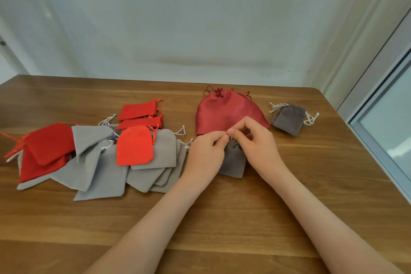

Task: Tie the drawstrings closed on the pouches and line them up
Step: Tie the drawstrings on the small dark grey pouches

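Note:
A small brown-grey pouch lies on the wooden table between my hands. My left hand and my right hand both pinch its drawstring at the gathered neck, fingertips touching. The cord itself is mostly hidden under my fingers. Behind them lies a large dark-red satin pouch with its mouth cinched. Right of it rests another small brown-grey pouch with white strings knotted at its neck.
A loose heap of pouches covers the table's left half: several light-grey ones, an orange-red one, bright red ones and small red ones. A window frame borders the table's right side.

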The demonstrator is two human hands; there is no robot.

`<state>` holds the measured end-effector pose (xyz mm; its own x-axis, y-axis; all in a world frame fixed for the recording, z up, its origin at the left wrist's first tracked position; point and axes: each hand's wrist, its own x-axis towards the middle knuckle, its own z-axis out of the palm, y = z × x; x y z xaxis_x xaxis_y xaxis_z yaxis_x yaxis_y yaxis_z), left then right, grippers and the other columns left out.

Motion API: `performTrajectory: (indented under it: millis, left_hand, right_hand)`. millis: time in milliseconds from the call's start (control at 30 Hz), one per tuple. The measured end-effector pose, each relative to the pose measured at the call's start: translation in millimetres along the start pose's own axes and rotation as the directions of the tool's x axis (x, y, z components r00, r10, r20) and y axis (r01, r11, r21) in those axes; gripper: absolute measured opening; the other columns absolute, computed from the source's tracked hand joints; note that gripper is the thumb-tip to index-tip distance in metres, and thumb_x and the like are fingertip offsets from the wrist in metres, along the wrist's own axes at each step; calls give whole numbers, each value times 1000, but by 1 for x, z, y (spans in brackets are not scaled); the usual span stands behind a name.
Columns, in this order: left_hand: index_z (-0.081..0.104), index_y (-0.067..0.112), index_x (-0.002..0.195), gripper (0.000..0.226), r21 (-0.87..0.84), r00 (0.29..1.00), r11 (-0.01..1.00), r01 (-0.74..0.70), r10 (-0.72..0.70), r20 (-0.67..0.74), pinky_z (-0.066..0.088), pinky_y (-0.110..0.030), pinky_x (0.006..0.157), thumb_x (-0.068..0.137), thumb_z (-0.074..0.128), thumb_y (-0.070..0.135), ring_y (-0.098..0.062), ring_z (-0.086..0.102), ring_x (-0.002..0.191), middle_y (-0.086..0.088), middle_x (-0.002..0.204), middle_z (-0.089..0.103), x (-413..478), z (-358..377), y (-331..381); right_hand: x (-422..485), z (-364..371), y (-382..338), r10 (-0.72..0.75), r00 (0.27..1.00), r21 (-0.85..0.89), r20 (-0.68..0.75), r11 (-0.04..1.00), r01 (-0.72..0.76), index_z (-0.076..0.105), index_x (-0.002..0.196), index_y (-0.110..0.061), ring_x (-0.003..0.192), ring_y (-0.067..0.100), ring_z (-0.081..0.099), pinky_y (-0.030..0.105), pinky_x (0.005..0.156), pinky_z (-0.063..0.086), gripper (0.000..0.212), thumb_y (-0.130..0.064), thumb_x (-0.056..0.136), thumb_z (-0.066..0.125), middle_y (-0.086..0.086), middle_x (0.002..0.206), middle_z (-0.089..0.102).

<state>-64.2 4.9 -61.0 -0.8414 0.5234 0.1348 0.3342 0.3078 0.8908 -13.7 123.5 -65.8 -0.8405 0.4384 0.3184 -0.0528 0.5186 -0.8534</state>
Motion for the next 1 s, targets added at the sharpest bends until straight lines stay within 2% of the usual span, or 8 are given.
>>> performTrajectory:
  millis: [67, 200, 367, 500, 633, 767, 867, 1000]
  left_hand:
    - [71, 21, 96, 24, -73, 999, 997, 9, -6, 45, 47, -35, 81, 97, 48, 25, -14, 61, 89, 0, 91, 71, -1, 0, 1]
    - [72, 22, 90, 15, -107, 997, 994, -21, 28, 68, 46, -30, 77, 91, 59, 29, -8, 61, 85, 4, 86, 70, -1, 0, 1]
    - [70, 25, 80, 16, -105, 998, 993, -49, 51, 22, 41, -14, 66, 91, 59, 24, 2, 57, 74, 12, 74, 66, 2, 0, -2]
    - [73, 23, 86, 21, -144, 993, 989, -22, 5, -116, 41, -17, 70, 94, 54, 27, 3, 58, 77, 14, 78, 67, 7, 0, -7]
    - [73, 28, 89, 20, -203, 988, 979, -9, -22, -151, 46, -28, 86, 95, 53, 27, -4, 60, 96, 12, 94, 71, 11, 2, -12]
    - [74, 28, 89, 19, -441, 995, 897, 7, -50, -84, 44, -22, 81, 94, 56, 24, -5, 61, 94, 10, 95, 71, 7, 2, -5]
    - [73, 19, 90, 19, -587, 999, 808, 44, -39, 20, 49, -31, 85, 93, 55, 19, -12, 63, 94, 4, 94, 72, 4, 1, 1]
    - [74, 21, 87, 20, -643, 996, 763, 73, -28, 79, 50, -35, 82, 92, 55, 20, -15, 63, 88, 2, 87, 70, 5, -1, 2]
  right_hand:
    - [0, -1, 1, -5, 1000, 14, -14, 1000, 6, 62, 80, -16, 79, 12, 60, 34, 74, 51, 10, -12, 89, 61, -4, 78, 64]
    - [3, -4, 0, -66, 998, 24, 8, 998, 65, 62, 76, -15, 84, 22, 54, 41, 78, 46, 11, -10, 86, 62, 3, 79, 59]
    - [2, -6, -4, -7, 995, 202, 99, 979, -13, 63, 91, -11, 73, 6, 54, 19, 66, 44, 20, -17, 99, 45, -3, 77, 58]
    - [1, -15, -3, 113, 963, 53, 246, 990, -129, 63, 90, -18, 51, -2, 49, 14, 50, 37, 21, -29, 98, 47, -14, 58, 57]
    - [1, -16, -1, 104, 953, -103, 284, 992, -77, 60, 72, -23, 54, -1, 45, 17, 56, 36, 24, -25, 95, 52, -13, 53, 52]
    - [3, -19, -3, 35, 964, -205, 262, 978, 20, 58, 73, -22, 59, -2, 46, 13, 56, 32, 21, -20, 93, 55, -11, 62, 52]
    - [3, -22, -3, -6, 971, -216, 239, 975, 59, 56, 71, -18, 60, -1, 46, 15, 56, 33, 22, -18, 93, 56, -9, 62, 52]
    - [2, -27, -2, 12, 979, -173, 204, 985, 24, 59, 70, -13, 58, 1, 43, 17, 55, 32, 24, -24, 92, 58, -7, 62, 54]
